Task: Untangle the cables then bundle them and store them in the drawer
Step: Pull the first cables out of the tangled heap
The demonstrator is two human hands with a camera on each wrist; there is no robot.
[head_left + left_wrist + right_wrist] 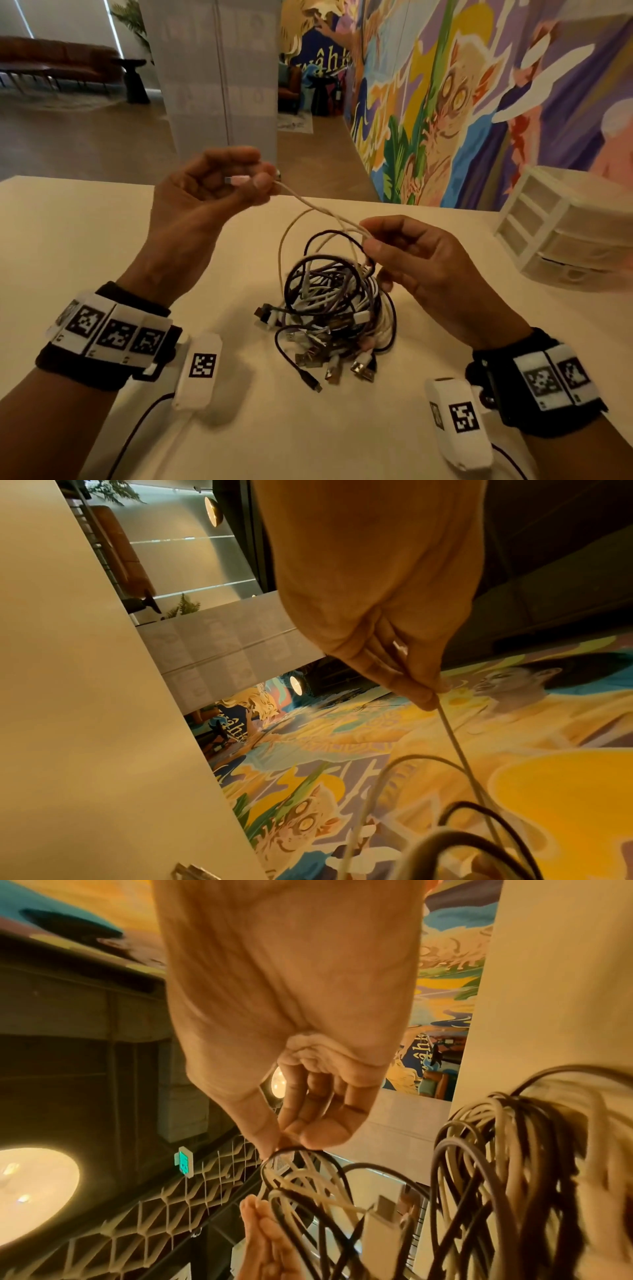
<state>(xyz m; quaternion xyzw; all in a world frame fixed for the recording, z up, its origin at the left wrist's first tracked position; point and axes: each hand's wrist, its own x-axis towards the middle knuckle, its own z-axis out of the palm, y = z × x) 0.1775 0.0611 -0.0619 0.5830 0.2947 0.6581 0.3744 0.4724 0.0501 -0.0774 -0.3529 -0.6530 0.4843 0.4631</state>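
Left hand (209, 192) raised above the table (85, 246), palm up, fingers curled, thumb and fingertips pinching a white cable (308, 205) just behind its small pink plug (236, 180). Same pinch seen from the left wrist, the cable running down out of the fingers (411, 685). Stretching from that pinch rightward and down, slightly slack, to the right hand (418, 260). In the middle of the table, below and between both hands, a tangled pile of cables (332, 308), black, white and grey, with a spread of plugs (342, 366) fanned along its near edge; one thin black lead (301, 370) trailing toward the near side. Right hand held just above the pile's right side, thumb and forefinger closed on the white cable where it loops back toward the heap, other fingers loosely bent. From the right wrist, fingertips (322, 1134) touching a black loop and white strands. Far right, near the table's back corner, a white drawer unit (561, 229), well apart from the pile, drawers closed.
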